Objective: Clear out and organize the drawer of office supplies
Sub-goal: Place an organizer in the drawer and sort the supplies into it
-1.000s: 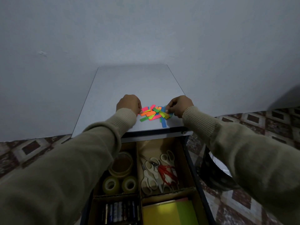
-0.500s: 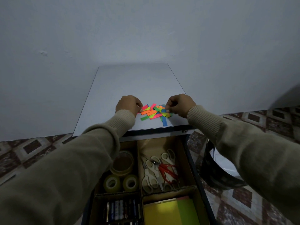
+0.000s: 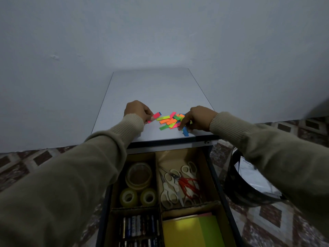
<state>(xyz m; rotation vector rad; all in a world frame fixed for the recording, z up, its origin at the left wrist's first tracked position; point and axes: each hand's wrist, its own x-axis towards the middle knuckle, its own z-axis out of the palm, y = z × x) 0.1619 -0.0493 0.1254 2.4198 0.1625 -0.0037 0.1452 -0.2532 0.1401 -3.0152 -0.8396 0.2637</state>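
A heap of small neon sticky flags in pink, orange, green and blue lies near the front edge of the white desk top. My left hand pinches a few pink flags at the heap's left side, slightly apart from the rest. At the heap's right side, the curled fingers of my right hand grip a blue flag. Below the desk the drawer stands open, split by cardboard dividers.
The drawer holds tape rolls, several scissors, batteries and yellow-green sticky note pads. A black bin with a white bag stands on the patterned floor at right. A plain wall rises behind the desk.
My left hand has drawn a few pink flags leftward out of the heap. My right hand has shifted down to the blue flag at the heap's front right.
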